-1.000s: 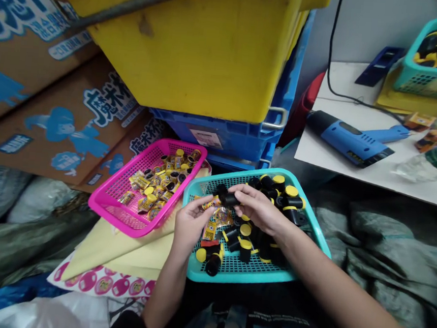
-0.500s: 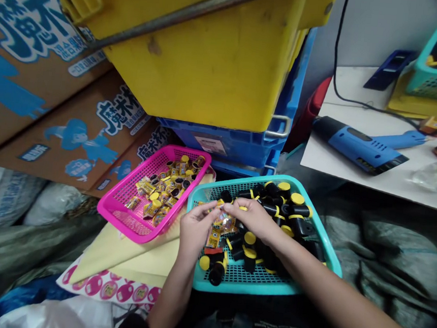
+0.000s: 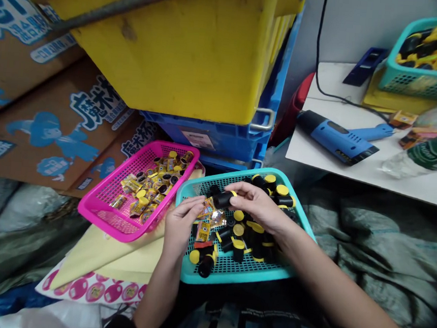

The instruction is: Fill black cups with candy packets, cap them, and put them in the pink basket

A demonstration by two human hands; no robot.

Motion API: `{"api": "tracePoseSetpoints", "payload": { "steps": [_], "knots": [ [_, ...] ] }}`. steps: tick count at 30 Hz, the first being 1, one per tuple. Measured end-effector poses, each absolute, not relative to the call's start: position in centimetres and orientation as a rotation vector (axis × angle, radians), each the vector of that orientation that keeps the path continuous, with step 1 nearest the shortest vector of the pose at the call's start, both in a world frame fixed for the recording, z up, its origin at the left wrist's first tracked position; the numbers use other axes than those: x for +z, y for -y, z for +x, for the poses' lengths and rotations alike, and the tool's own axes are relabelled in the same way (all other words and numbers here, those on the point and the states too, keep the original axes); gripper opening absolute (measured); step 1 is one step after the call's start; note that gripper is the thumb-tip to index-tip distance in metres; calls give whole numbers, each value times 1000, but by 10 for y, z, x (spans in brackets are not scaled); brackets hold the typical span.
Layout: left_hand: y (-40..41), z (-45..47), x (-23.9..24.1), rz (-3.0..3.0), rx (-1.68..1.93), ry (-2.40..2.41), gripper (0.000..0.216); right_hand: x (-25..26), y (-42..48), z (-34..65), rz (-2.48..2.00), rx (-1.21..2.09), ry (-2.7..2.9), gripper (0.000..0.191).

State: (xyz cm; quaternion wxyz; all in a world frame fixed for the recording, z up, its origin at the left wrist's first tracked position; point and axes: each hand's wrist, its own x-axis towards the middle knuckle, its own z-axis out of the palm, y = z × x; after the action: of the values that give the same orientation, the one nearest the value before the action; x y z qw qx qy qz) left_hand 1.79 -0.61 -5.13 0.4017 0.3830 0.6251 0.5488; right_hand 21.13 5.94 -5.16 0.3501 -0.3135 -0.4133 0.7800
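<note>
My right hand [image 3: 255,204] grips a black plastic canister [image 3: 222,200] with a yellow lid, thumb and fingers around its lidded end. My left hand [image 3: 183,219] is closed in a pinch, and a small printed plastic sleeve [image 3: 207,206] shows at its fingertips. Both hands are over a turquoise basket [image 3: 227,279]. Inside it lie several black canisters with yellow lids, and more printed sleeves [image 3: 203,231] near the left hand. To the left, a pink basket [image 3: 105,229] holds several canisters wrapped in yellow printed sleeves [image 3: 149,188].
Stacked yellow [image 3: 173,63] and blue crates [image 3: 220,141] stand behind the baskets, with printed cartons [image 3: 45,133] on the left. On a white table [image 3: 307,151] at right lie a blue heat gun [image 3: 335,138], a bottle [image 3: 429,154] and another turquoise basket [image 3: 417,82].
My hands have moved apart from a shared pinch. The right hand now holds a black canister, lifted beside the left fingertips. The view has shifted to the right.
</note>
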Motion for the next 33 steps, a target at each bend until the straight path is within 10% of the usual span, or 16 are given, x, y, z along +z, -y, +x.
{"api": "tracePoseSetpoints", "payload": {
  "steps": [33],
  "knots": [
    [16, 23, -32, 938, 1120, -1511, 31, -80, -38, 185, -641, 1572, 1426, 31]
  ]
}}
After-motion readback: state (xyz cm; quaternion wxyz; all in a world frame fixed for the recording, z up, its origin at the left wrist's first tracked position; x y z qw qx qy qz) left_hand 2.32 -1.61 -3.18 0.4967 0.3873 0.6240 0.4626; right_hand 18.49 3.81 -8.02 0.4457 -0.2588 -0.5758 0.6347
